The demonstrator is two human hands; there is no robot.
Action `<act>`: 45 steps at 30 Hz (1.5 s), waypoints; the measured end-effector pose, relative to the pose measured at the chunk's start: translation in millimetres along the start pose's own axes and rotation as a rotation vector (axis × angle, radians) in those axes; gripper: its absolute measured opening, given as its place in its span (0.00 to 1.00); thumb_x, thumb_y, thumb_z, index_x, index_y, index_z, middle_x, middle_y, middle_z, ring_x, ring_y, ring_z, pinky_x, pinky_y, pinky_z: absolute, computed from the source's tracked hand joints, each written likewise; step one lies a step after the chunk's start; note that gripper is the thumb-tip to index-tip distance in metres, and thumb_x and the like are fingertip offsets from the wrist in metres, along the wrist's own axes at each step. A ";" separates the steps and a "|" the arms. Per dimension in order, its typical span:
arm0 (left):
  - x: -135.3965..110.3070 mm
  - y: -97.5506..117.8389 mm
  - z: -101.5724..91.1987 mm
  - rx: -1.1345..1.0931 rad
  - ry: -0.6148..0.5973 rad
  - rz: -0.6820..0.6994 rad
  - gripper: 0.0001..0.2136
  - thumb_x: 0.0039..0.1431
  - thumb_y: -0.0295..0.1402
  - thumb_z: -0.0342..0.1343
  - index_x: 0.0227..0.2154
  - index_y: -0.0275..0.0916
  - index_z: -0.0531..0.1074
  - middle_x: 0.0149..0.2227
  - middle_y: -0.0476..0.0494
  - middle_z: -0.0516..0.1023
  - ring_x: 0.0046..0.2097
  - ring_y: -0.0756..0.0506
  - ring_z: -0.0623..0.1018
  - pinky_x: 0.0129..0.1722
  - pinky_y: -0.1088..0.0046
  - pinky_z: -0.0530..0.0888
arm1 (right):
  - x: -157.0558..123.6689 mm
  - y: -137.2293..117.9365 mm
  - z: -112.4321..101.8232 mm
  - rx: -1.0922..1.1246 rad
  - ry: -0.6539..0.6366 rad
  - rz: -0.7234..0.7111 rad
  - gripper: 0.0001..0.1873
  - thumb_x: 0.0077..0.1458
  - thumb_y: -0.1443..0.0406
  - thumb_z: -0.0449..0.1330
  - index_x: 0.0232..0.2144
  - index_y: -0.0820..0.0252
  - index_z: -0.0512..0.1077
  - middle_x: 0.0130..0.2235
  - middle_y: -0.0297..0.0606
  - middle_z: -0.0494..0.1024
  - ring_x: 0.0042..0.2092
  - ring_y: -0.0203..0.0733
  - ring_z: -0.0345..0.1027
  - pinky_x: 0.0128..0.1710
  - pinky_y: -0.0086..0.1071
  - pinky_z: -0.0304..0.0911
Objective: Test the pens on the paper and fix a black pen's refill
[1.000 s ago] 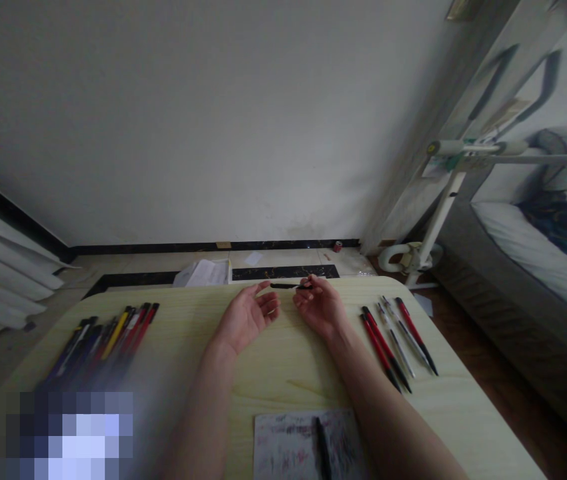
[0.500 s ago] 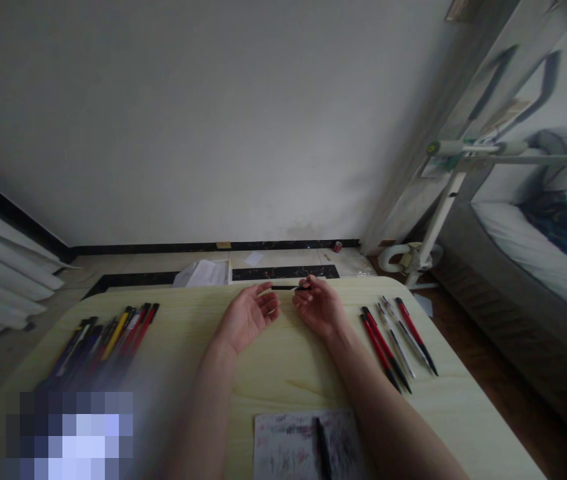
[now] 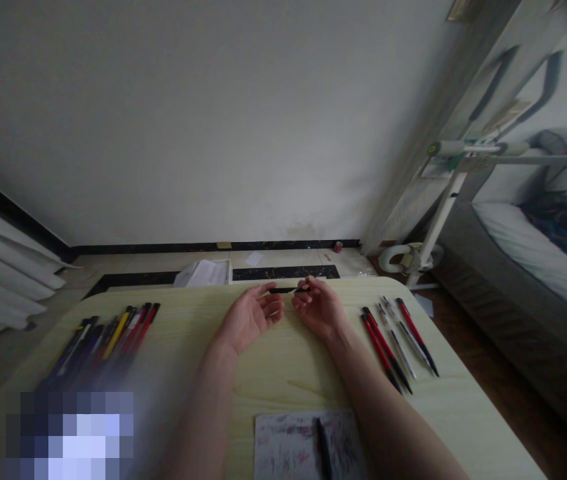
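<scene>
A slim black pen (image 3: 282, 291) lies crosswise between my two hands, just above the far part of the table. My right hand (image 3: 322, 308) pinches its right end, with the other fingers curled in. At the pen's left end are the thumb and a fingertip of my left hand (image 3: 249, 315), which seem to grip it; the remaining fingers are loosely bent. A small pale section shows on the pen near the right fingers. Nearer to me, a dark pen (image 3: 323, 448) rests on a scribbled sheet of paper (image 3: 283, 445).
On the table (image 3: 273, 380), several red, black and yellow pens (image 3: 118, 333) lie in a row at left, partly blurred. To the right are red-and-black pens (image 3: 383, 347) and clear pens (image 3: 397, 339). Beyond stand a white exercise frame (image 3: 436, 227) and a bed (image 3: 503, 233).
The pen between my hands has turned slightly and its left part looks thicker. My left fingers have shifted a little; both arms stay nearly where they were.
</scene>
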State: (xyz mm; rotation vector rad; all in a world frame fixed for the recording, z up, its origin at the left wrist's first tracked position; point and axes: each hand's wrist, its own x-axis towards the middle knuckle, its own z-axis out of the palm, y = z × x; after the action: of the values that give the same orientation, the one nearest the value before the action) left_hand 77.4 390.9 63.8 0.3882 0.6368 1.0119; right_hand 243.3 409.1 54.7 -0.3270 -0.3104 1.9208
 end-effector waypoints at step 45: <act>-0.8 0.3 -2.4 -0.088 0.039 0.039 0.04 0.53 0.28 0.51 0.30 0.34 0.69 0.22 0.48 0.70 0.24 0.53 0.70 0.27 0.75 0.69 | -0.2 -1.4 2.6 -0.004 0.036 -0.015 0.04 0.47 0.69 0.57 0.22 0.61 0.67 0.23 0.28 0.70 0.18 0.25 0.53 0.20 0.24 0.56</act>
State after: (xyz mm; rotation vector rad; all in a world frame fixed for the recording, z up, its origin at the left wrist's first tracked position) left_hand 75.4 390.3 62.5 0.3054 0.6190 1.0832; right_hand 243.6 409.2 57.7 -0.3608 -0.2918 1.8981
